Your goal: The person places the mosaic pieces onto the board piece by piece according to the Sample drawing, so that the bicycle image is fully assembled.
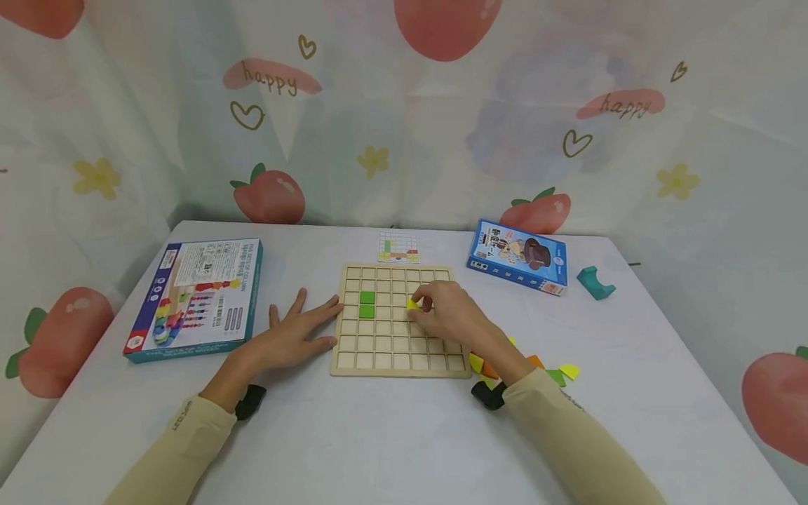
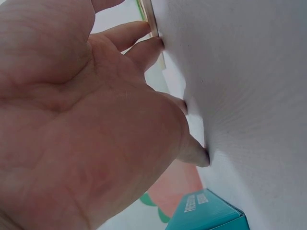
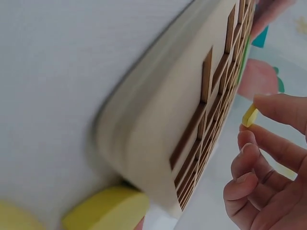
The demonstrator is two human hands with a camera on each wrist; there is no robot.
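Observation:
A wooden grid board (image 1: 400, 374) lies mid-table with two green squares (image 1: 367, 304) in one column at its left. The left hand (image 1: 287, 338) rests spread beside the board, fingertips at its left edge; in the left wrist view the palm (image 2: 91, 124) faces the camera, with fingertips on the table. Over the board's right half, the right hand (image 1: 451, 312) pinches a small yellow piece (image 1: 412, 304) between thumb and index finger. The right wrist view shows this yellow piece (image 3: 249, 116) in the fingertips of the right hand (image 3: 273, 167), above the grid.
Loose yellow, orange and green pieces (image 1: 570, 371) lie right of the board, partly under the right forearm. A pattern card (image 1: 398, 247) lies behind the board. A large box (image 1: 196, 298) is at left; a blue box (image 1: 517, 256) and a teal object (image 1: 595, 283) are at right.

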